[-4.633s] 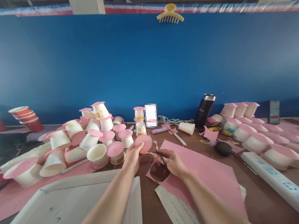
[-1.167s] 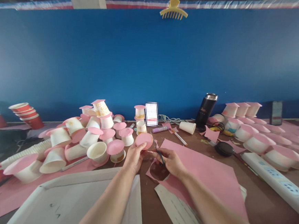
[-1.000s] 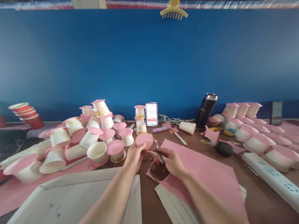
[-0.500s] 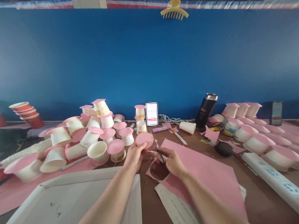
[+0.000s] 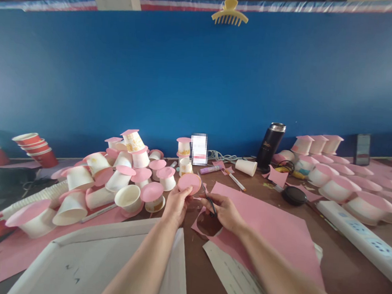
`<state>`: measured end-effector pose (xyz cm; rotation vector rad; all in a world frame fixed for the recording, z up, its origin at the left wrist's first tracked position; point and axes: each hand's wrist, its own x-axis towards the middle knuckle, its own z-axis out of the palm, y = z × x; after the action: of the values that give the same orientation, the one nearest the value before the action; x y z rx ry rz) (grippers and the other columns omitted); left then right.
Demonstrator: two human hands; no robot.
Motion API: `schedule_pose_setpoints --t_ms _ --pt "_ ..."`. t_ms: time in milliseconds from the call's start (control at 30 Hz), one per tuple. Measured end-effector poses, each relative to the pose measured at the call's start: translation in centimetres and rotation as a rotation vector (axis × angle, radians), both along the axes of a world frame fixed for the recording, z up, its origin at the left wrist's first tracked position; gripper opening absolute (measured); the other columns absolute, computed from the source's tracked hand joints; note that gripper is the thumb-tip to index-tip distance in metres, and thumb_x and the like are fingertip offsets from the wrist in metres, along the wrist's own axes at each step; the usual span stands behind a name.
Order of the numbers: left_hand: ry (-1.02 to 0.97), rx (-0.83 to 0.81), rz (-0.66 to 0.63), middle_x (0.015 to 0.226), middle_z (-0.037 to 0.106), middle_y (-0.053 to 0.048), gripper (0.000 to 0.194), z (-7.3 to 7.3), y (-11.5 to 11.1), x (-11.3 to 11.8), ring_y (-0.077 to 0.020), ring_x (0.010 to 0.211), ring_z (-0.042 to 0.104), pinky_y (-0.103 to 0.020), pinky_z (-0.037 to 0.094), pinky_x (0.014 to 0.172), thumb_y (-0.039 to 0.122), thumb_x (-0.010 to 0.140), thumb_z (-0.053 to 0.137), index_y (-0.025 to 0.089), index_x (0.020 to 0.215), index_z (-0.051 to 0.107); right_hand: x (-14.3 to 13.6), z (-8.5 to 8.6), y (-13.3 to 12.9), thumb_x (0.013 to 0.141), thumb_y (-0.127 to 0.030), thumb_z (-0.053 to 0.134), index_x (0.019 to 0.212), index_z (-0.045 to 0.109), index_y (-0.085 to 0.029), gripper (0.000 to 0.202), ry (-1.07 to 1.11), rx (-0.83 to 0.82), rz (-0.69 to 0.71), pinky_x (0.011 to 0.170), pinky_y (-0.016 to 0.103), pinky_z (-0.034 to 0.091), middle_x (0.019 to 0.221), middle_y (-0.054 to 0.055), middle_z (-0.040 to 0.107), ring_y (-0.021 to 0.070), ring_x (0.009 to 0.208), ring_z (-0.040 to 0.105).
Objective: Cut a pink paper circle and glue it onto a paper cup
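Pink disc [image 5: 188,182] in firmly pinching left grip [image 5: 177,205], scissors [image 5: 213,207] in curled right grip [image 5: 225,212].

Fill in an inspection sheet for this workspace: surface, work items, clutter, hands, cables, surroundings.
Surface: brown tabletop, partly covered by a pink sheet with a rounded cut-out.
Work items: pink disc, raised; scissors, dark-handled.
Clutter: cups with pink discs piled on the left; a white cup on its side; black bottle; purple tube.
Hands: left hand pinches the disc; right hand grips the scissors, close to the disc.
Cables: white cable bunched near the wall; power strip at right.
Surroundings: blue partition behind; yellow clip at its top.
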<state>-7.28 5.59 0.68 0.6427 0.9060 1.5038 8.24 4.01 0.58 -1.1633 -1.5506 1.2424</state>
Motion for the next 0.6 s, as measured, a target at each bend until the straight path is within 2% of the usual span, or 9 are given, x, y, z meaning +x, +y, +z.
schedule_pose_setpoints --t_ms 200,400,600 --pt "0.06 0.021 0.007 0.077 0.065 -0.001 0.033 0.05 -0.11 0.16 -0.0085 0.062 0.057 -0.02 0.043 0.057 0.024 0.06 0.078 0.012 0.087 0.064 0.13 -0.27 0.1 0.077 -0.049 0.066 0.086 0.071 -0.016 0.035 0.003 0.012 0.027 0.058 0.023 0.038 0.061 -0.001 0.059 0.0114 0.06 0.05" --pt "0.069 0.031 -0.019 0.072 0.067 -0.002 0.03 0.73 -0.61 0.53 -0.0109 0.06 0.059 -0.021 0.044 0.055 0.024 0.059 0.078 0.012 0.083 0.064 0.04 -0.2 0.08 0.077 -0.052 0.064 0.081 0.067 -0.016 0.036 0.023 -0.011 0.066 0.051 0.022 0.036 0.063 0.0 0.06 0.0099 0.054 0.046" --pt "0.06 0.043 -0.057 0.069 0.068 -0.003 0.032 0.81 -0.73 0.65 -0.0128 0.055 0.061 -0.024 0.047 0.054 0.024 0.06 0.078 0.011 0.085 0.064 0.06 -0.23 0.03 0.079 -0.05 0.064 0.075 0.066 -0.017 0.033 0.005 0.035 0.06 0.055 0.024 0.038 0.067 0.001 0.062 0.0115 0.059 0.05"
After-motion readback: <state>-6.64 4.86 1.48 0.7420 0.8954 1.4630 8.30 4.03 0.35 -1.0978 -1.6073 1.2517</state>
